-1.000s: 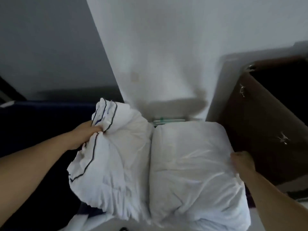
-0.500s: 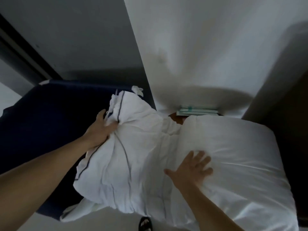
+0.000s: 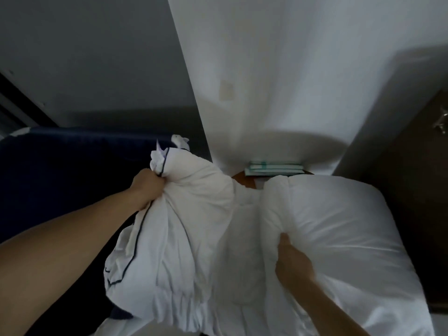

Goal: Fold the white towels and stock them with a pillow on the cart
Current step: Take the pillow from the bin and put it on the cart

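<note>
A white pillow point(image 3: 344, 238) lies at the right on a wooden surface point(image 3: 242, 179). A second white pillow with dark piping point(image 3: 184, 229) lies crumpled to its left, touching it. My left hand point(image 3: 148, 187) is closed on the upper left corner of the piped pillow, bunching its fabric. My right hand point(image 3: 291, 261) grips the left edge of the plain pillow, fingers dug into it. No towels can be made out.
A dark blue fabric bag point(image 3: 72, 170) fills the left. Thin green-white packets point(image 3: 274, 167) lie at the back against a white wall point(image 3: 278, 81). A dark brown wooden panel point(image 3: 417, 166) stands at the right.
My right hand went from lying flat on the plain pillow to gripping its left edge. My left hand closed tighter on the piped pillow's corner. The view shifted slightly left.
</note>
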`<state>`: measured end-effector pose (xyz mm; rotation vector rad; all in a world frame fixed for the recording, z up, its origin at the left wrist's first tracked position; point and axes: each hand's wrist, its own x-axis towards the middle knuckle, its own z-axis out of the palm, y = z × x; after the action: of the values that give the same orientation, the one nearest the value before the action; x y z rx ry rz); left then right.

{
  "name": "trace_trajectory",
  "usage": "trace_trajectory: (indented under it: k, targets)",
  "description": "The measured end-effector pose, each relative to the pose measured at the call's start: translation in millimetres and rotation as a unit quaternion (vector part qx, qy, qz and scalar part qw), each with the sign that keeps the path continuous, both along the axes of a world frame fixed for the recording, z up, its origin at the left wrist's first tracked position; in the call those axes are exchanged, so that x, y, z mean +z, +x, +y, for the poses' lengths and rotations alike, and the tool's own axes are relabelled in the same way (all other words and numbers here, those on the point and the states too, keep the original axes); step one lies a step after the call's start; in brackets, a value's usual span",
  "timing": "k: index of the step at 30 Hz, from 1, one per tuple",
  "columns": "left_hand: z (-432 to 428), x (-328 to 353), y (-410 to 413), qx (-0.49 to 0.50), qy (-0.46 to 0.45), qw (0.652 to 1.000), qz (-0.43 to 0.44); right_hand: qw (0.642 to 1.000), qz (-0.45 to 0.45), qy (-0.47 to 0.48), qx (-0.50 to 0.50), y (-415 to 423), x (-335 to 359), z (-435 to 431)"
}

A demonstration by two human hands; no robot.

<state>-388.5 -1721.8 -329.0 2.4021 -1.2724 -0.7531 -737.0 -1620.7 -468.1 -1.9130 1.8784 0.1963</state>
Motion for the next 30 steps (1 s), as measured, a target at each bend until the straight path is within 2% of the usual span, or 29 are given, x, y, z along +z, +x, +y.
trace_trajectory:
  k: [3, 5, 8, 10, 11, 12, 14, 16, 17, 18, 20, 21, 22, 24, 25, 27, 30]
  targets:
    - [-12.8, 20.9, 12.1, -0.002, -0.038, 0.999, -0.028, 0.999, -0.023, -0.033, 0.012, -8.2, 24.3, -15.2]
    - [-21.1, 33.0, 10.1, -0.016, -0.061, 0.997, -0.049, 0.999, -0.037, -0.007, 0.039, -4.3, 21.3, -15.2]
    - [-27.0, 42.9, 0.1, -0.037, -0.071, 0.995, -0.059, 0.996, -0.056, 0.041, 0.062, 14.5, -25.5, 3.2]
    - [-30.0, 48.0, -5.2, -0.032, -0.071, 0.995, -0.054, 0.988, -0.078, 0.118, 0.067, 21.7, -53.1, 4.1]
    - [-29.7, 51.4, -8.3, -0.03, -0.069, 0.996, -0.052, 0.985, -0.09, 0.126, 0.074, 28.9, -51.6, 0.2]
    - [-28.2, 54.5, -12.0, -0.029, -0.068, 0.996, -0.045, 0.984, -0.108, 0.128, 0.055, 32.3, -46.1, -3.2]
    - [-25.3, 57.9, -22.0, -0.039, -0.077, 0.996, -0.021, 0.964, -0.186, 0.192, 0.0, 36.6, -15.2, -8.4]
    - [-18.3, 61.6, -33.0, -0.053, -0.095, 0.994, 0.001, 0.948, -0.275, 0.15, -0.046, 43.1, 10.1, -19.2]
    - [-14.7, 63.7, -37.5, -0.06, -0.105, 0.993, 0.006, 0.932, -0.338, 0.1, -0.08, 46.7, 26.7, -26.2]
    - [-12.1, 66.2, -41.4, -0.066, -0.116, 0.991, 0.005, 0.898, -0.415, 0.072, -0.13, 51.6, 43.4, -34.4]
    - [-5.7, 73.5, -43.8, -0.065, -0.136, 0.989, -0.002, 0.791, -0.565, 0.087, -0.218, 63.9, 65.8, -52.1]
    - [-2.8, 76.7, -41.9, -0.061, -0.144, 0.988, -0.001, 0.761, -0.598, 0.097, -0.234, 69.2, 76.6, -61.1]
    - [0.3, 78.9, -38.5, -0.058, -0.15, 0.987, 0.003, 0.75, -0.616, 0.083, -0.228, 71.2, 80.6, -71.8]
    - [9.4, 80.6, -27.5, -0.052, -0.153, 0.987, 0.013, 0.766, -0.618, 0.032, -0.175, 71.1, 88.1, -95.2]
    - [14.8, 81.3, -21.9, -0.048, -0.153, 0.987, 0.017, 0.787, -0.602, 0.017, -0.138, 69.7, 90.1, -106.6]
    - [24.6, 80.1, -11.6, -0.04, -0.15, 0.987, 0.029, 0.829, -0.555, 0.043, -0.057, 71.7, 95.5, -121.4]
    - [37.4, 77.9, -1.1, -0.034, -0.141, 0.989, 0.037, 0.92, -0.373, 0.08, 0.092, 82.1, 98.1, -135.1]
